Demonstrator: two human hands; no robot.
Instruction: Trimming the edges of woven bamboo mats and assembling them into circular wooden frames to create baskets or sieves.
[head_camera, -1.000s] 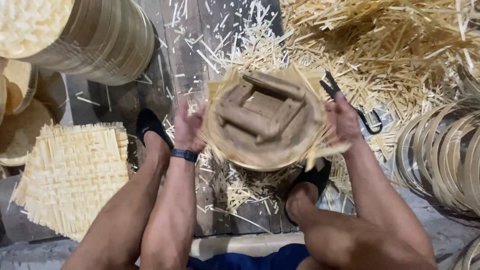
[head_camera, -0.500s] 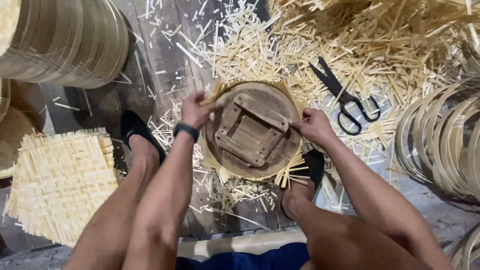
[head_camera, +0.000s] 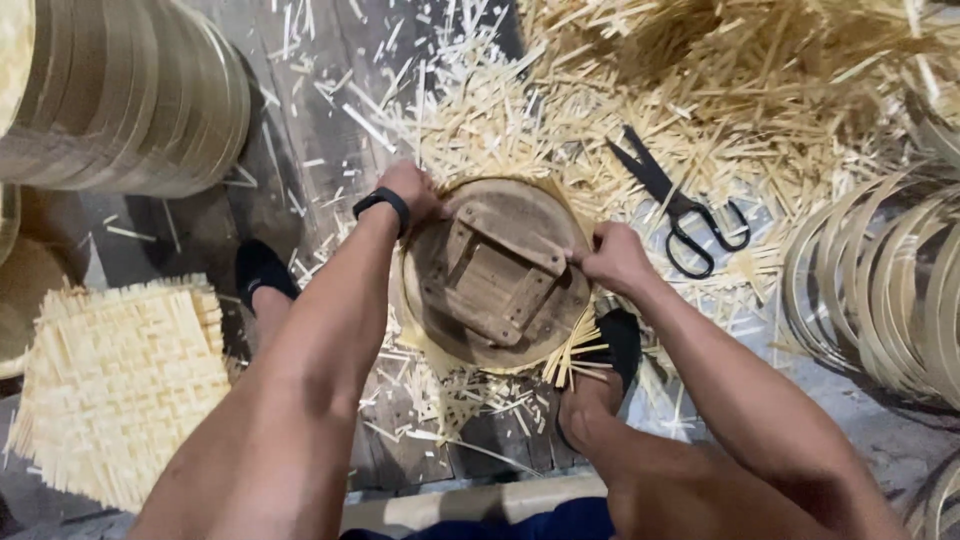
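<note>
Gripping a round wooden form (head_camera: 497, 275), both hands (closed) work above the strip-littered plank floor (head_camera: 330, 130).

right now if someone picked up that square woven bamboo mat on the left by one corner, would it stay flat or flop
The woven mat would probably sag a little rather than stay rigid: it is thin flat strips interlaced. It looks light for its size. Its loose fringe of strip ends suggests the edges could fray or shed if pulled hard.

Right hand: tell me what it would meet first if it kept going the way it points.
The right hand points leftward across the round wooden mould, so probably its raised wooden crosspieces, though depth is unclear.
</note>
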